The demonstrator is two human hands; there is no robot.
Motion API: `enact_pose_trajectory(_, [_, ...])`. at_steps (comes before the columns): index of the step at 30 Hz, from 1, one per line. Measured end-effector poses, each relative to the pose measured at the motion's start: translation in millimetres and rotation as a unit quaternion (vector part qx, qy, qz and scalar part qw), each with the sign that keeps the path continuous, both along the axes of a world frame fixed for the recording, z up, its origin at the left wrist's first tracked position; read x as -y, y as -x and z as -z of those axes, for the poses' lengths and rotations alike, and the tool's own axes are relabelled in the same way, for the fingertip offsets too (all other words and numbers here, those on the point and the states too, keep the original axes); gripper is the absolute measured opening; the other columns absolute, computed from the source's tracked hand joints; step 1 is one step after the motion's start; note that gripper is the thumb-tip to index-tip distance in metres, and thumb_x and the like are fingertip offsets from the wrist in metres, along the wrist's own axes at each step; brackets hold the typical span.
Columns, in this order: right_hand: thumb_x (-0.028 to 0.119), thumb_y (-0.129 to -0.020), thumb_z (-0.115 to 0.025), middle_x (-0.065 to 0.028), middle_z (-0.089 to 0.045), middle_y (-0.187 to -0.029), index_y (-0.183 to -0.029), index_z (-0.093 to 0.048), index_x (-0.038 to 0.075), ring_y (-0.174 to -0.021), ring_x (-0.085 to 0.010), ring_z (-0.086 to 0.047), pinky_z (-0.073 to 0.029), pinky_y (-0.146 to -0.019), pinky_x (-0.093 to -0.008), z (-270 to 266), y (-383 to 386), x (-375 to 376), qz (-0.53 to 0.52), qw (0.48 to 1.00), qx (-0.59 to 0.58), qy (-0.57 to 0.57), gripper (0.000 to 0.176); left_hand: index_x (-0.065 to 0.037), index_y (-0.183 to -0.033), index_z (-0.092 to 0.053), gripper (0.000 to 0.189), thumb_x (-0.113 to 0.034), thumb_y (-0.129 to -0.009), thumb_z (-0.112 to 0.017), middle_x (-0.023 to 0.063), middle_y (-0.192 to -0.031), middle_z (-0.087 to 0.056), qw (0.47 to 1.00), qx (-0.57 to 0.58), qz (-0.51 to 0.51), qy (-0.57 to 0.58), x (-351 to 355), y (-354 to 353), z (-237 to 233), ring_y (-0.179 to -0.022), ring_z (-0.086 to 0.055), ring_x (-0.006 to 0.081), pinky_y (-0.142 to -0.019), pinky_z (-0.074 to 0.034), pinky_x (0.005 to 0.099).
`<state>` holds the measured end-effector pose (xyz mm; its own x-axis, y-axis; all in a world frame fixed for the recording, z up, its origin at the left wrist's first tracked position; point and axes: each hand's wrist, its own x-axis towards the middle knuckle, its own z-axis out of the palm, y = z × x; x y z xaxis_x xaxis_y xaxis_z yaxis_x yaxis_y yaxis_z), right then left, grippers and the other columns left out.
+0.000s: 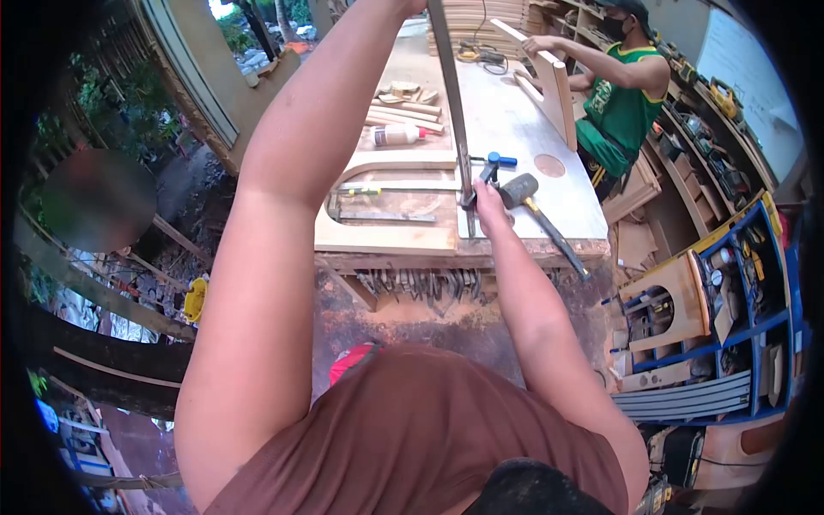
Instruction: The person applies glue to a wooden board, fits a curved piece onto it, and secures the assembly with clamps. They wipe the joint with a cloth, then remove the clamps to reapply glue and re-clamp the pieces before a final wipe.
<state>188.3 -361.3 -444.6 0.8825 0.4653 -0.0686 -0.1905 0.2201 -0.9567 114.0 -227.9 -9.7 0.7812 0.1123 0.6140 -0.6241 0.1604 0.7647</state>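
A long metal bar clamp (455,94) stretches from the top edge of the view down to the front of the workbench. Its lower end, by a dark sliding jaw, is in the grip of my right hand (492,210). My left arm reaches up beside the bar's far end; only a sliver of my left hand (415,5) shows at the top edge, its fingers hidden. A blue clamp handle (502,160) and a black rubber mallet (519,190) are just beyond my right hand. Left of the bar lies a curved wooden frame (390,239).
On the workbench (566,206) are a glue bottle (396,135), wooden strips (412,113) and a corded tool. A co-worker in a green shirt (620,107) holds a wooden panel (554,99) at the right. Several clamps hang below the front edge. A blue shelf rack (730,343) stands at right.
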Motion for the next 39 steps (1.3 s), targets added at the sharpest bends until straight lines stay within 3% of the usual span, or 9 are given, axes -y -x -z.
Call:
enact_pose_trajectory(4, [0.036,-0.098,-0.048,-0.0057,-0.056,-0.079,-0.093,-0.056,0.0,-0.072,-0.0163,-0.054,-0.046,-0.065,-0.035,11,0,-1,0.076,0.983,0.127,0.112,0.037,-0.006,-0.103,-0.059,0.058,-0.062,-0.092,-0.047,-0.0091,-0.055,-0.031,0.999,0.005,0.001,0.042,-53,57,6,-0.045,-0.03,0.0046,-0.043,-0.025,0.0205])
enact_pose_trajectory(6, [0.036,-0.096,-0.05,-0.0069,-0.056,-0.079,-0.091,-0.056,0.0,-0.075,-0.0178,-0.053,-0.045,-0.068,-0.0355,3,19,27,0.095,0.957,0.186,0.199,0.037,-0.001,-0.114,-0.052,0.075,-0.07,-0.09,-0.037,-0.0057,-0.058,-0.04,0.989,0.017,-0.063,0.132,-70,119,24,-0.055,-0.045,0.013,-0.058,-0.043,0.0328])
enact_pose_trajectory(7, [0.036,-0.096,-0.051,-0.0078,-0.057,-0.08,-0.09,-0.056,0.0,-0.076,-0.0187,-0.053,-0.044,-0.07,-0.0356,4,22,37,0.102,0.943,0.206,0.241,0.037,0.007,-0.132,-0.043,0.105,-0.081,-0.075,-0.049,0.0073,-0.094,-0.059,0.996,0.056,0.073,0.013,-149,127,60,-0.091,-0.059,0.022,-0.095,-0.046,0.0494])
enact_pose_trajectory(9, [0.038,-0.094,-0.055,-0.0102,-0.059,-0.081,-0.091,-0.057,-0.001,-0.076,-0.0193,-0.055,-0.045,-0.069,-0.0365,-11,49,69,0.08,0.938,0.228,0.246,0.039,0.004,-0.127,-0.05,0.099,-0.081,-0.081,-0.033,0.013,-0.111,-0.064,0.984,-0.015,0.061,0.165,-183,181,134,-0.107,-0.058,0.0286,-0.105,-0.036,0.0537])
enact_pose_trajectory(15, [0.037,-0.085,-0.066,-0.0213,-0.063,-0.08,-0.087,-0.057,-0.001,-0.076,-0.0361,-0.063,-0.047,-0.07,-0.0432,-10,127,94,-0.004,0.839,0.3,0.454,0.039,-0.005,-0.097,-0.059,0.045,-0.048,-0.098,-0.047,0.0062,-0.078,-0.061,0.804,-0.17,-0.345,0.453,-227,304,391,-0.072,-0.059,0.02,-0.072,-0.05,0.035])
enact_pose_trajectory(19, [0.034,-0.084,-0.069,-0.0155,-0.06,-0.072,-0.086,-0.058,-0.001,-0.063,-0.0265,-0.057,-0.045,-0.062,-0.0392,5,160,64,-0.05,0.818,0.312,0.48,0.037,-0.01,-0.073,-0.052,0.047,-0.052,-0.093,-0.054,0.0012,-0.065,-0.052,0.715,-0.081,-0.312,0.621,-252,350,488,-0.058,-0.053,0.0138,-0.059,-0.05,0.0287])
enact_pose_trajectory(23, [0.031,-0.082,-0.071,-0.0145,-0.057,-0.067,-0.082,-0.055,0.0,-0.059,-0.0243,-0.054,-0.044,-0.058,-0.0381,-1,173,23,-0.052,0.786,0.32,0.527,0.035,-0.009,-0.074,-0.052,0.05,-0.055,-0.093,-0.051,-0.0024,-0.057,-0.041,0.669,-0.051,-0.324,0.667,-249,352,465,-0.05,-0.044,0.0101,-0.049,-0.043,0.0225])
enact_pose_trajectory(32, [0.031,-0.083,-0.065,-0.025,-0.065,-0.085,-0.1,-0.056,-0.001,-0.08,-0.0432,-0.063,-0.049,-0.073,-0.0465,-39,157,-8,0.065,0.727,0.271,0.628,0.037,-0.013,-0.062,-0.037,0.062,-0.069,-0.09,-0.034,-0.0038,-0.053,-0.025,0.782,-0.002,-0.229,0.58,-365,394,402,-0.044,-0.023,0.0101,-0.039,-0.024,0.0248])
enact_pose_trajectory(39, [0.024,-0.084,-0.069,-0.0141,-0.064,-0.078,-0.099,-0.056,0.0,-0.069,-0.0226,-0.062,-0.048,-0.064,-0.0353,-45,177,-7,0.054,0.81,0.2,0.549,0.031,-0.011,-0.067,-0.039,0.065,-0.074,-0.084,-0.036,-0.0024,-0.052,-0.029,0.764,-0.048,-0.199,0.613,-395,367,447,-0.042,-0.026,0.01,-0.04,-0.027,0.0238])
